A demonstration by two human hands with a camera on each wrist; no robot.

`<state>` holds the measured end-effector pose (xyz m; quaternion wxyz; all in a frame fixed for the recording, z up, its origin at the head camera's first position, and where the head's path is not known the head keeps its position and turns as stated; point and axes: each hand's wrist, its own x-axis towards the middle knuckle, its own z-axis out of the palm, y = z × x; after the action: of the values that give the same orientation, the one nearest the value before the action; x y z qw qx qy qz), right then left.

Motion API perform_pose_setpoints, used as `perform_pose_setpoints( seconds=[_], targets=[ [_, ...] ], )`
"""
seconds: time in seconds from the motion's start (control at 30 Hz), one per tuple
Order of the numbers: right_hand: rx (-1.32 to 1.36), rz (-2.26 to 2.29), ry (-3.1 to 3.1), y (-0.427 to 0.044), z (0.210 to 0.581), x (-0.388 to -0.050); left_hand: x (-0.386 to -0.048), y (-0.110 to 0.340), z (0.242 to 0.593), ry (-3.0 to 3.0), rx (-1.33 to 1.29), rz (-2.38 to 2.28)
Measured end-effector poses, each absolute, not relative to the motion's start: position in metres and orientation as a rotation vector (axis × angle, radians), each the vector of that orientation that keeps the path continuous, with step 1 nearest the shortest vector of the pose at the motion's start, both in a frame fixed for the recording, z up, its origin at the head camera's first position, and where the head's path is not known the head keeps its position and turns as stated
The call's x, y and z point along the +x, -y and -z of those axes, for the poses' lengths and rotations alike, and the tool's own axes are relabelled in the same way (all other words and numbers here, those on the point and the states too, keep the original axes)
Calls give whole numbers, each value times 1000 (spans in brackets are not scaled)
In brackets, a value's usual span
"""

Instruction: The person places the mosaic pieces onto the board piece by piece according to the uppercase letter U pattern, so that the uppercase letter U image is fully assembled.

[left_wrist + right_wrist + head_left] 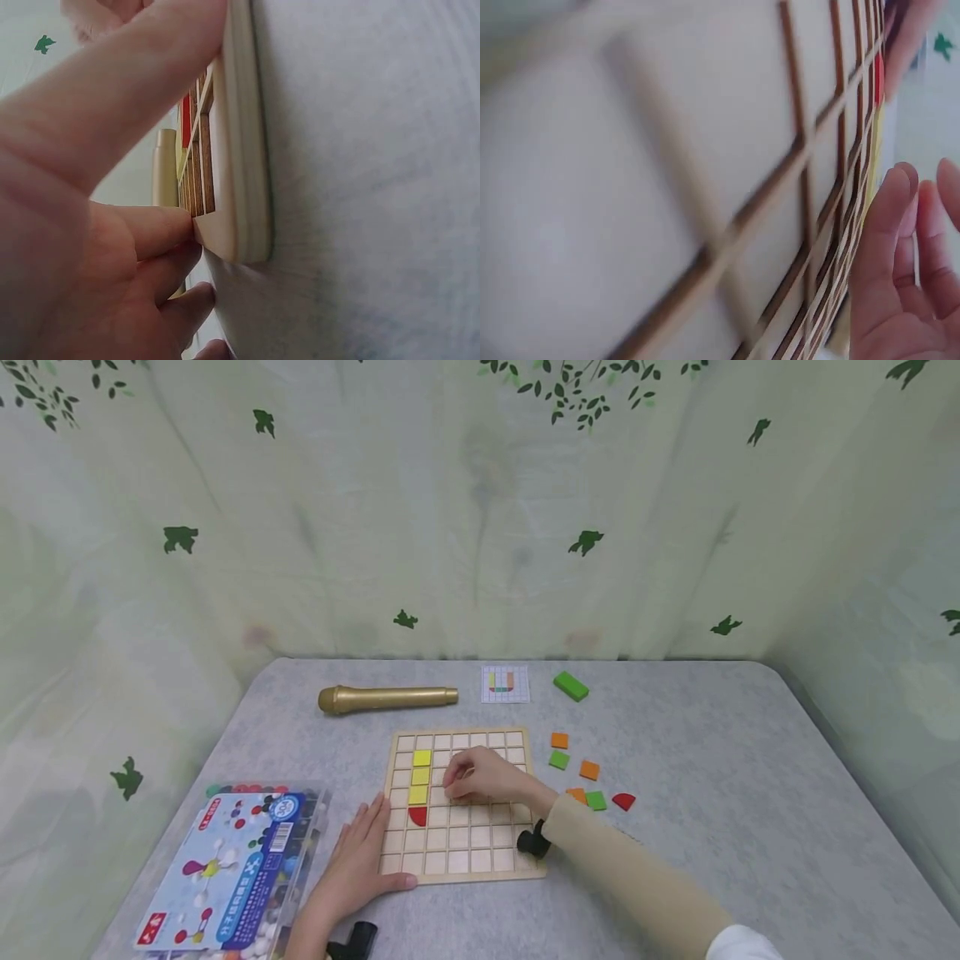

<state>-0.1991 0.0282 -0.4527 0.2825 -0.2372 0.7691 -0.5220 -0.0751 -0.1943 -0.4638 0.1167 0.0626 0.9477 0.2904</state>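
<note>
A wooden grid board [459, 862] lies flat on the table. Three yellow square tiles [420, 776] form a column in its left part, with a red quarter-round tile [417, 816] directly below them. My left hand [358, 852] rests against the board's front left corner, thumb on the front edge and fingers along the left side, as the left wrist view also shows. Over the middle of the grid hovers my right hand [489, 776], fingers loosely bent. In the right wrist view, the thumb and fingers [889, 240] show no tile between them.
Right of the board lie several loose tiles: orange [589, 770], green [558, 760] and a red quarter-round [623, 801]. Behind it are a gold microphone [390, 698], a pattern card [505, 684] and a green block [571, 686]. A boxed set [225, 868] stands at left.
</note>
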Motion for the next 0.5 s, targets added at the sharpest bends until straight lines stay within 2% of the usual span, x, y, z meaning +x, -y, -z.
perform_pose_setpoints(
  seconds=[0.5],
  targets=[
    [-448,1543,-2103,-143,452,-230,-75,195,465,-2776,171,-868]
  ],
)
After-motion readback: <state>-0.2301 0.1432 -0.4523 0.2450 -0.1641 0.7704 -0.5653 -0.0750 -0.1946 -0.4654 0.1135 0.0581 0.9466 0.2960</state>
